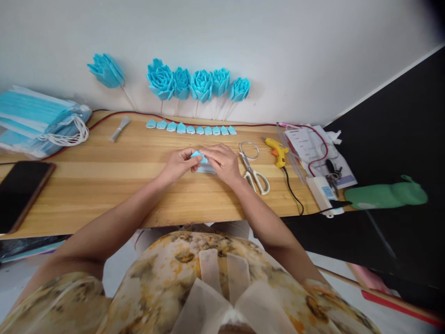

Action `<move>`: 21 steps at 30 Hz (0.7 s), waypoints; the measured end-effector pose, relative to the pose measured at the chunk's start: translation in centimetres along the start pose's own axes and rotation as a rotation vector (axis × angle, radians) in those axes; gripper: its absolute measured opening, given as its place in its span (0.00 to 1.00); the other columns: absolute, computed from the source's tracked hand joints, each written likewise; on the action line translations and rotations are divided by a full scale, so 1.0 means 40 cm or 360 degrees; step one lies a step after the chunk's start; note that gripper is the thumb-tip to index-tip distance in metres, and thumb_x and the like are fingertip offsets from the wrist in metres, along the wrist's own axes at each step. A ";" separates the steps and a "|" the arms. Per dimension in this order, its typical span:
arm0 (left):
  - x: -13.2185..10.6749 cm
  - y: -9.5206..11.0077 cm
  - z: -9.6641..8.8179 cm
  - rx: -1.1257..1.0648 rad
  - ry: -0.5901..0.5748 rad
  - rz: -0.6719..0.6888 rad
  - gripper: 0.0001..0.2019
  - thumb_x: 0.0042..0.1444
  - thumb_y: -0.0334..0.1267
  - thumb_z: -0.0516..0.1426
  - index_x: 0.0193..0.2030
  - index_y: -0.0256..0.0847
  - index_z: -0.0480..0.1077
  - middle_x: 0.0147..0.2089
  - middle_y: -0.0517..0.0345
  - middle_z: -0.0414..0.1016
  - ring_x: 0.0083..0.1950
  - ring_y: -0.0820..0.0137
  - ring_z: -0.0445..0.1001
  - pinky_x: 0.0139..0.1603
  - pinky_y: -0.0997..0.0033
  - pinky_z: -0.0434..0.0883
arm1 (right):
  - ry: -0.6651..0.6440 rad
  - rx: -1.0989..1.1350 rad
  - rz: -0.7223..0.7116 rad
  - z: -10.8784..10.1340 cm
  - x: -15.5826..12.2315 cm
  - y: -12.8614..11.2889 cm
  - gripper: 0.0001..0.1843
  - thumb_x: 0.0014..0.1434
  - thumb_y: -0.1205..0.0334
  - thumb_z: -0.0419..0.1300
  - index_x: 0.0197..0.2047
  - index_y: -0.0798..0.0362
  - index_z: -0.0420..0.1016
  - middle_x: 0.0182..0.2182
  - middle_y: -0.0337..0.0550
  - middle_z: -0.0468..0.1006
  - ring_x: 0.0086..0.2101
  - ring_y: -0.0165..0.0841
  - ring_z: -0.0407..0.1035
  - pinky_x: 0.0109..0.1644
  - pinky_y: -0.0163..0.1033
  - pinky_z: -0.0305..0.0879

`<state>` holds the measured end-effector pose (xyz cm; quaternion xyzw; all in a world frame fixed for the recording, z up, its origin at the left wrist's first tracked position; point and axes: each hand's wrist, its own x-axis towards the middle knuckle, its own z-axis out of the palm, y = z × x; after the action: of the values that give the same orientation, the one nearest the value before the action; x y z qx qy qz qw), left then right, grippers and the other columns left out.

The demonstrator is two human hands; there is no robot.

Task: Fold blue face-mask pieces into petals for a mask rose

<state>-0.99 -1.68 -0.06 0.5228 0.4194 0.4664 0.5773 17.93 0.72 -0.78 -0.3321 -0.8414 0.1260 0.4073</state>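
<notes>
Both my hands meet at the middle of the wooden table [104, 185]. My left hand [179, 164] and my right hand [224, 163] pinch a small blue folded piece [200, 157] between their fingertips. A pale blue strip [206, 170] lies under my right hand. Behind them a row of several small blue folded petals [190, 128] lies on the table. Several blue fabric roses [200, 84] on sticks lean against the white wall.
Scissors [253, 169] lie right of my right hand, then a yellow glue gun [277, 150] with a black cord. A power strip [323, 195], papers and keys sit far right. A stack of blue face masks [38, 120] and a phone [21, 192] are at left.
</notes>
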 end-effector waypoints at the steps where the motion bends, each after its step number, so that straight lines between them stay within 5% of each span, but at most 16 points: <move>1: 0.000 -0.001 0.000 -0.0012 -0.0001 0.0000 0.14 0.49 0.47 0.67 0.27 0.39 0.72 0.24 0.61 0.72 0.23 0.77 0.67 0.28 0.74 0.66 | 0.0003 -0.0008 -0.0013 0.000 0.000 0.001 0.17 0.71 0.60 0.53 0.48 0.42 0.83 0.45 0.42 0.85 0.46 0.36 0.76 0.50 0.47 0.69; 14: -0.001 -0.002 0.000 -0.0039 0.0024 0.0015 0.16 0.48 0.49 0.68 0.27 0.38 0.72 0.23 0.61 0.72 0.23 0.77 0.67 0.28 0.75 0.66 | -0.0015 0.0106 0.0094 0.001 0.002 -0.012 0.16 0.69 0.59 0.53 0.48 0.44 0.83 0.46 0.43 0.85 0.47 0.38 0.76 0.53 0.48 0.69; 18: 0.003 -0.003 -0.002 -0.0033 0.0052 0.0038 0.15 0.48 0.48 0.67 0.27 0.38 0.72 0.23 0.62 0.72 0.23 0.77 0.67 0.27 0.75 0.66 | 0.0036 0.0507 0.0473 -0.006 0.004 -0.025 0.20 0.68 0.56 0.53 0.58 0.46 0.77 0.46 0.44 0.83 0.46 0.36 0.76 0.54 0.45 0.70; 21: 0.003 0.000 -0.002 -0.0016 0.0059 0.0047 0.15 0.48 0.47 0.67 0.26 0.38 0.72 0.23 0.62 0.72 0.23 0.77 0.67 0.27 0.75 0.66 | -0.0001 0.0901 0.0778 -0.009 0.006 -0.023 0.21 0.67 0.50 0.54 0.57 0.48 0.78 0.41 0.42 0.82 0.43 0.34 0.75 0.51 0.42 0.72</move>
<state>-1.02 -1.54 -0.07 0.5171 0.4200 0.4866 0.5652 17.69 0.18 0.03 -0.3974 -0.6692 0.4473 0.4407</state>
